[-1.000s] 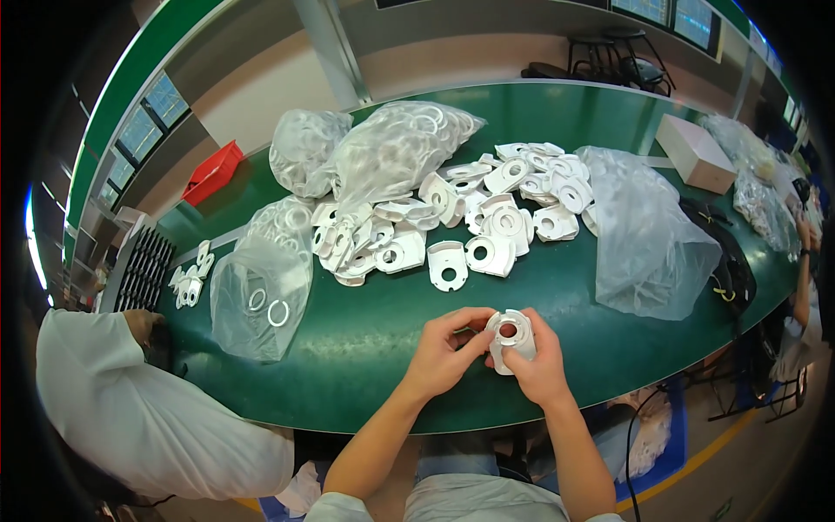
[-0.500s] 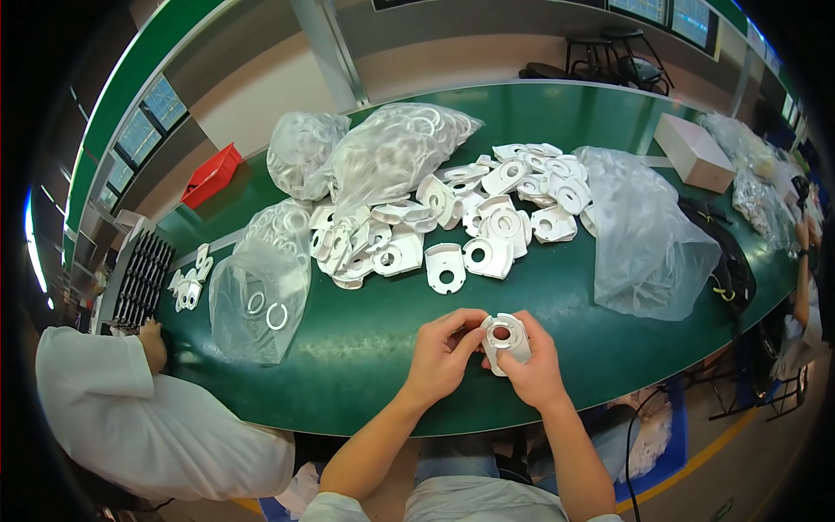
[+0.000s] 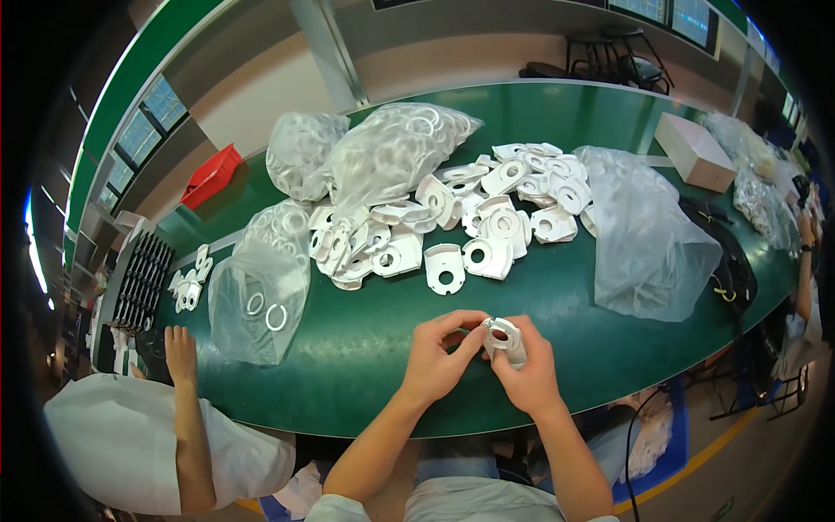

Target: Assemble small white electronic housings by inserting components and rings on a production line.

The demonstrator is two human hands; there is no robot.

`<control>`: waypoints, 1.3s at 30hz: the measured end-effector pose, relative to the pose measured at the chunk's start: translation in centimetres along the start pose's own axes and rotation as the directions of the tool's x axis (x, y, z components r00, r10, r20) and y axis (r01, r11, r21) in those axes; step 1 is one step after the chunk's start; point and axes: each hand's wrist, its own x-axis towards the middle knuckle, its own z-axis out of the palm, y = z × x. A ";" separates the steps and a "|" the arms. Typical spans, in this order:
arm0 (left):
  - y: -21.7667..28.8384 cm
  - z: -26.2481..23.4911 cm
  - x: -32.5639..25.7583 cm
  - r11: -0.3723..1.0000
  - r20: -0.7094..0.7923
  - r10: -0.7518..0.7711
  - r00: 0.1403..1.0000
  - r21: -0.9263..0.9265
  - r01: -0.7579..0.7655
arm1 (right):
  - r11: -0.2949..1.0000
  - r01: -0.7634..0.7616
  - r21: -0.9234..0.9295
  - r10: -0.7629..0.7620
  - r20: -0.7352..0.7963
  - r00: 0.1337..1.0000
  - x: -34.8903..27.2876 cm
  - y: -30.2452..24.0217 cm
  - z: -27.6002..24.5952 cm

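Note:
A white plastic housing (image 3: 507, 341) with a round hole is held up over the near part of the green table. My right hand (image 3: 532, 376) wraps round its right side, thumb on the front. My left hand (image 3: 441, 358) pinches at its upper left edge, with thumb and forefinger closed together; a small part between them cannot be made out. Beyond my hands, a single white housing (image 3: 445, 280) lies flat in front of a heap of similar housings (image 3: 398, 252). Two white rings (image 3: 277, 317) show on a clear plastic bag to the left.
Full clear bags of rings (image 3: 396, 152) stand behind the heap. Another clear bag (image 3: 648, 244) lies at right, near a white box (image 3: 694, 152). A red bin (image 3: 211, 176) sits at far left. A co-worker's arm (image 3: 187, 418) reaches over the table's left edge beside black racks (image 3: 143, 278).
The housing has tilted and turned slightly in my hands, its lower end now more covered by my right hand. The co-worker at left has brought an arm forward onto the table.

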 end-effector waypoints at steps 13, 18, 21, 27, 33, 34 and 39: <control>0.0 0.3 -0.4 0.993 -0.056 0.033 0.998 0.117 -0.026 | 0.994 0.080 -0.073 -0.080 -0.001 0.997 -0.2 0.3 -0.2; 0.2 -0.6 -0.5 0.993 0.002 -0.120 0.993 -0.012 0.120 | 1.000 -0.010 0.014 0.009 0.061 0.998 -0.4 -0.7 -0.5; 0.3 -0.9 -0.4 0.989 0.046 -0.141 0.989 0.044 0.139 | 0.990 -0.088 0.115 0.080 0.072 0.994 -0.3 -0.8 -0.6; 0.4 -0.9 -0.4 0.996 0.100 -0.053 0.994 0.069 0.047 | 0.977 -0.105 0.183 0.098 0.046 0.994 -0.3 -0.8 -0.4; -0.1 -0.7 -0.5 0.999 0.057 -0.023 0.998 0.047 0.021 | 0.974 -0.147 0.171 0.136 0.073 0.988 -0.2 -0.9 -0.6; -0.1 -0.7 -0.5 0.998 0.049 -0.014 0.999 0.059 0.011 | 0.972 -0.148 0.183 0.136 0.079 0.988 -0.2 -0.9 -0.6; -0.4 -0.7 -0.7 0.996 0.027 -0.010 1.000 0.094 0.008 | 0.976 -0.067 0.205 0.056 0.060 0.997 -0.4 -0.1 -0.6</control>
